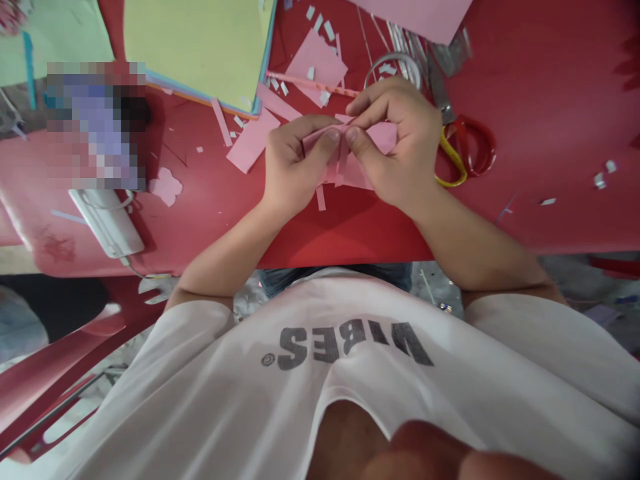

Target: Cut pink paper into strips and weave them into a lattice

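Folded pink paper [327, 175] is pinched between my two hands above the red table. My left hand [295, 163] grips its left part, with thumb and fingers closed near the middle fold. On the other side, my right hand [407, 143] pinches the paper close to the same fold, its thumb tip beside the left thumb. Much of the paper is covered by my fingers. Just right of my right hand lie scissors [470, 147] with red and yellow handles. A pink pencil-like stick [315, 83] lies beyond my hands.
A stack of coloured paper [200, 50], yellow on top, lies at the back left. Pink scraps [253, 140], a tape roll [400, 63] and several thin wires surround the hands. A white power bank [110, 223] with a cable sits left, near the edge of the red table [560, 133].
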A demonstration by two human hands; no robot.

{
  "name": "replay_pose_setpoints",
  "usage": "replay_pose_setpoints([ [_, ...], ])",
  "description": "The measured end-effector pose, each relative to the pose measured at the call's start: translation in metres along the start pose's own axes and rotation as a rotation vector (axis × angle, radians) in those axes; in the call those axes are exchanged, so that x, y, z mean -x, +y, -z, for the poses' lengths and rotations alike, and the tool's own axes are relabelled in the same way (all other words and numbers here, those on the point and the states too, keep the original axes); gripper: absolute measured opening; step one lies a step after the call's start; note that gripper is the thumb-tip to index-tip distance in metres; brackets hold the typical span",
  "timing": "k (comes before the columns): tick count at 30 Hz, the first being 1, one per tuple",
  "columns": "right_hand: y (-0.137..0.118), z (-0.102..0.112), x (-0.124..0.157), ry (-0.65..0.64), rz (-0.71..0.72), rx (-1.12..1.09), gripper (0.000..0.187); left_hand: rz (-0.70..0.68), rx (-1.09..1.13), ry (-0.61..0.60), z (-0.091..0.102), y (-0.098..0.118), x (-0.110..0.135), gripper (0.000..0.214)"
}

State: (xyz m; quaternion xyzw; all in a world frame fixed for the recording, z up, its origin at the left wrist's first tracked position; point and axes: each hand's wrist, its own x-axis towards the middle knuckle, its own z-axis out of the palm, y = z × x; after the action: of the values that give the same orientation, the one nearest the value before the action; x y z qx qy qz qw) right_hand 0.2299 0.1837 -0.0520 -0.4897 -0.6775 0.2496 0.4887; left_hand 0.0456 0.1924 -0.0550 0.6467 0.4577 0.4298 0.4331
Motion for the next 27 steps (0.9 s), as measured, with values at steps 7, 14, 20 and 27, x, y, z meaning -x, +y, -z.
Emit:
replay_pose_setpoints([
  [7, -0.001, 0.0, -0.001, -0.005, -0.009, 0.008, 0.037, 0.043, -0.032, -0.006, 0.0, 0.005, 0.001, 0.035],
  [14, -0.001, 0.001, 0.0, 0.007, -0.043, -0.063, 0.031, -0.033, -0.033, -0.003, -0.001, -0.001, 0.001, 0.043],
  [20, -0.001, -0.002, 0.0, 0.082, 0.011, -0.12, 0.025, -0.086, 0.029, 0.02, -0.002, -0.004, 0.001, 0.047],
  [27, 0.0, 0.0, -0.001, 0.021, -0.051, -0.14, 0.028, -0.073, 0.002, 0.021, -0.002, -0.007, 0.0, 0.031],
])
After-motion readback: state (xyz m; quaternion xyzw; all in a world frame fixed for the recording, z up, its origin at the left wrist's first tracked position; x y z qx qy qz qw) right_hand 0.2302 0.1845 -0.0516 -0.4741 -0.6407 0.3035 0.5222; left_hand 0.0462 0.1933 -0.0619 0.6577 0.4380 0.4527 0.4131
